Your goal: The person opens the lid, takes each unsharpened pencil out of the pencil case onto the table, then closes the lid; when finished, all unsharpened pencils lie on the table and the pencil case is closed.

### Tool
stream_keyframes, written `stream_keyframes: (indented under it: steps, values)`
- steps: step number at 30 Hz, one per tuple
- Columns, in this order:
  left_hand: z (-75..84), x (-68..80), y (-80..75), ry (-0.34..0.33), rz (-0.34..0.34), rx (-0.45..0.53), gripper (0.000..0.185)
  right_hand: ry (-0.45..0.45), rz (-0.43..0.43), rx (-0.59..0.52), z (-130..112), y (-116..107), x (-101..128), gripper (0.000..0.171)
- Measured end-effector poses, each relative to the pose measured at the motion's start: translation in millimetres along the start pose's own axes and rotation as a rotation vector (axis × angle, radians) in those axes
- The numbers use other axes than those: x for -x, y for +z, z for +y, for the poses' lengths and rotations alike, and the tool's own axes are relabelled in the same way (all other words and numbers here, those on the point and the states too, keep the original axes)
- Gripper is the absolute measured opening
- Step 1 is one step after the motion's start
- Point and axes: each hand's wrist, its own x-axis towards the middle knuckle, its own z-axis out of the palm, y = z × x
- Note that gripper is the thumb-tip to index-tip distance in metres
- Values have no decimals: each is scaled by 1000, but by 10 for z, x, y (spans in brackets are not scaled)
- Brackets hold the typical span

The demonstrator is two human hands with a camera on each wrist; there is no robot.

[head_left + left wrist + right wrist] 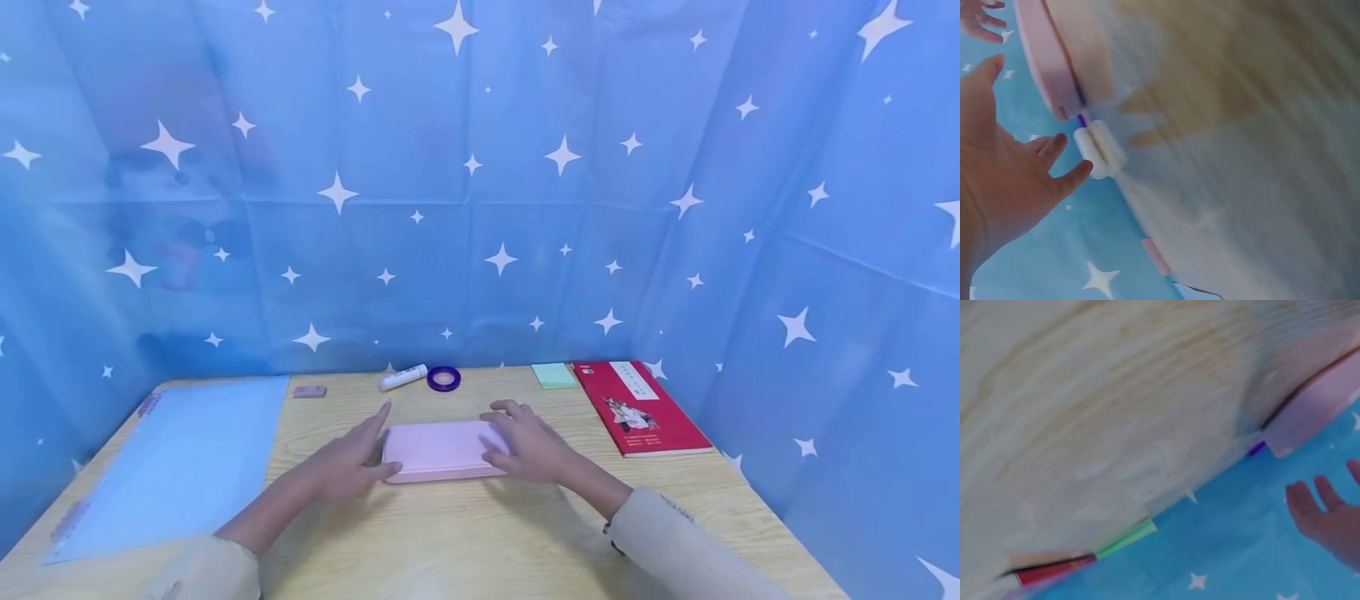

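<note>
Left hand [347, 463]: fingers straight, open, at the pink case's [441, 450] left end.
Right hand [527, 446]: fingers spread, resting on the case's right end.

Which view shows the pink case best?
Head view: the whole pink case lies flat on the wooden table, the left hand at its left end, the right hand on its right end. The left wrist view shows only one blurred end edge-on; the right wrist view only a blurred corner.
</note>
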Motion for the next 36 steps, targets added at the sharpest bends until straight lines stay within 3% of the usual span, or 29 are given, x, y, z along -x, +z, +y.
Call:
stream_keyframes:
  steps: [5,9,15,24,36]
  values:
    - [-115,-79,66,-4,-45,114,102,21,-58,-138,88,99,-61,60]
    - [-195,-127,119,5,-53,166,107,47,-90,-169,104,183,-93,63]
    - [-270,-179,124,30,-58,193,104,45,-117,-147,57,274,-133,66]
    - [-371,-229,110,1,-46,262,100,4,-132,-79,113,358,-226,71]
    - [-405,-238,129,-31,-66,334,97,-52,-50,-26,182,499,-199,71]
